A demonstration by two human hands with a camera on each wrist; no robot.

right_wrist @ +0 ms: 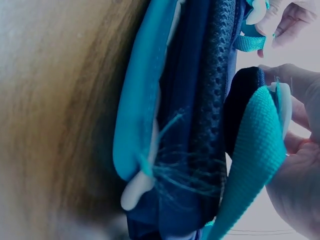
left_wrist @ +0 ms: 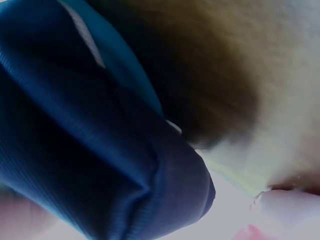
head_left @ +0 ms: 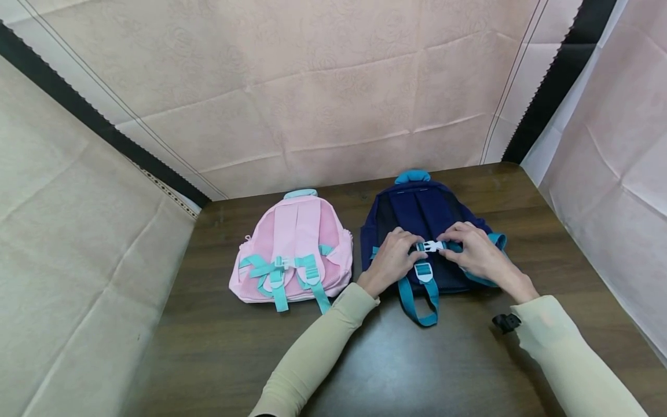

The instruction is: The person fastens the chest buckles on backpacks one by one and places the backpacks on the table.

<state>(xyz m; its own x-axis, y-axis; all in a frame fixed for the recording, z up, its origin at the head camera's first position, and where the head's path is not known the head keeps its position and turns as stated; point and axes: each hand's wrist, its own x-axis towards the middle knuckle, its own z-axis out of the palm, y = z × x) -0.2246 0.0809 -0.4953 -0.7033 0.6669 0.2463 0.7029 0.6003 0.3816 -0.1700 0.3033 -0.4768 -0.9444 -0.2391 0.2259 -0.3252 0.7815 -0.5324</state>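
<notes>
Pink backpack (head_left: 278, 223): left of centre; its clip (head_left: 286, 263) looks joined, so I judge it done.
Left hand (head_left: 392, 255): pinching the white buckle (head_left: 431, 246) at its left end.
Navy backpack (head_left: 417, 211): right of centre; I can't tell whether its buckle has locked.
Right hand (head_left: 478, 252): pinching the buckle's right end.

two backpacks (head_left: 292, 240) (head_left: 422, 217), two hands (head_left: 392, 258) (head_left: 476, 250), two sleeves (head_left: 318, 347) (head_left: 570, 356), one table (head_left: 219, 347)
</notes>
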